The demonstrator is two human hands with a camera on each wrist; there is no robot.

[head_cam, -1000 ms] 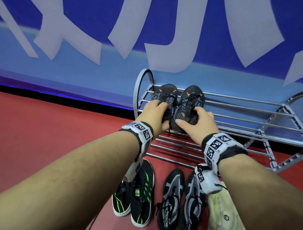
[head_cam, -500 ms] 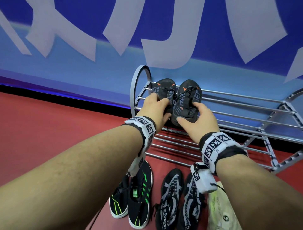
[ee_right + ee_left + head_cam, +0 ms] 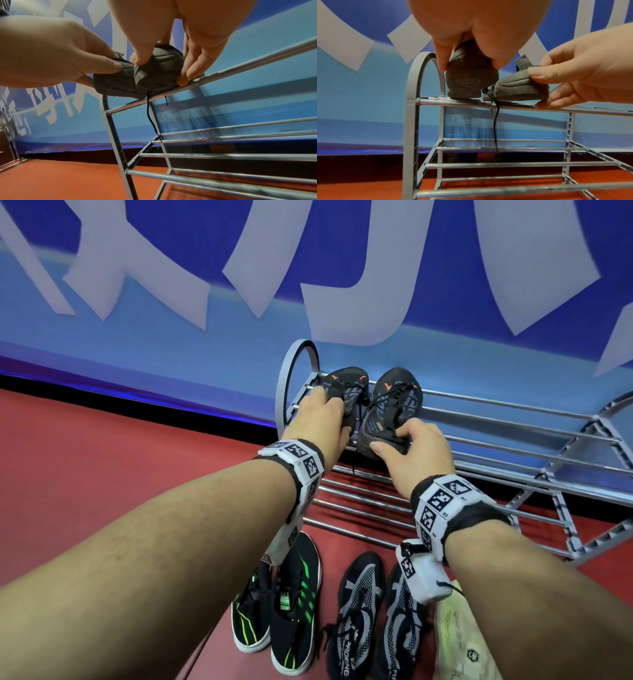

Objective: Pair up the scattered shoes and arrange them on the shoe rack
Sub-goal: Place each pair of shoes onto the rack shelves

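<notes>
Two dark grey shoes with orange marks rest side by side on the top shelf of the metal shoe rack point(image 3: 513, 419), at its left end. My left hand point(image 3: 329, 422) grips the heel of the left shoe point(image 3: 349, 392), seen close in the left wrist view point(image 3: 467, 75). My right hand point(image 3: 407, 446) grips the heel of the right shoe point(image 3: 394, 405), thumb and fingers curled round it point(image 3: 157, 67). A black lace point(image 3: 495, 121) hangs down through the top rails.
On the red floor in front of the rack lie a black pair with green stripes point(image 3: 284, 611), a black-and-grey mesh pair point(image 3: 373, 618) and a pale shoe point(image 3: 459, 642). The rack's lower shelf point(image 3: 505, 165) holds nothing. A blue banner wall stands behind.
Both hands have pushed the two grey shoes a little further back on the top shelf; the grips are unchanged.
</notes>
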